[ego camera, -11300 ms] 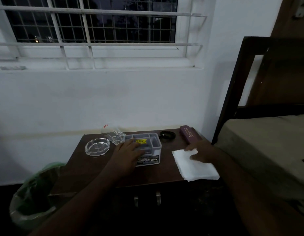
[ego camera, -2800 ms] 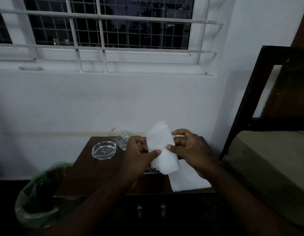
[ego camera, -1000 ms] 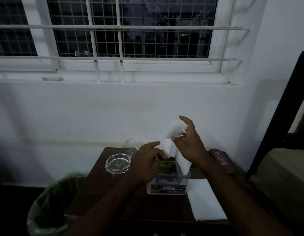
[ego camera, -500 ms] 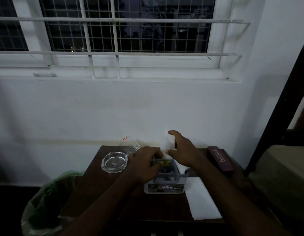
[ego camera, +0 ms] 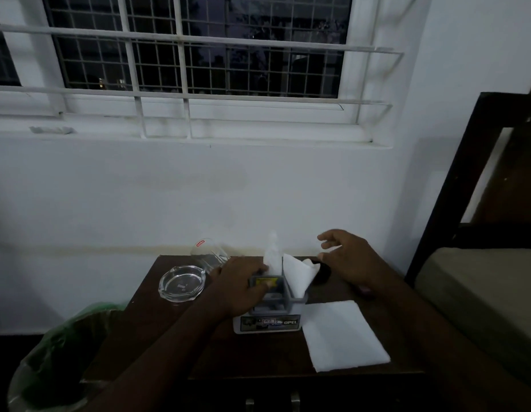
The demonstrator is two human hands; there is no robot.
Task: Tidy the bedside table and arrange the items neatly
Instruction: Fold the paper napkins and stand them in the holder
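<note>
right hand [ego camera: 352, 260] is lifting away, grip now wide and empty; tissue [ego camera: 297, 273] is standing in organiser [ego camera: 270, 307], left hand [ego camera: 243, 283] holding it.

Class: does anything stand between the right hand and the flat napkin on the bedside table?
Nothing visible does. The right hand hovers open behind the flat napkin, with only bare table between; the organizer stands to its left.
</note>
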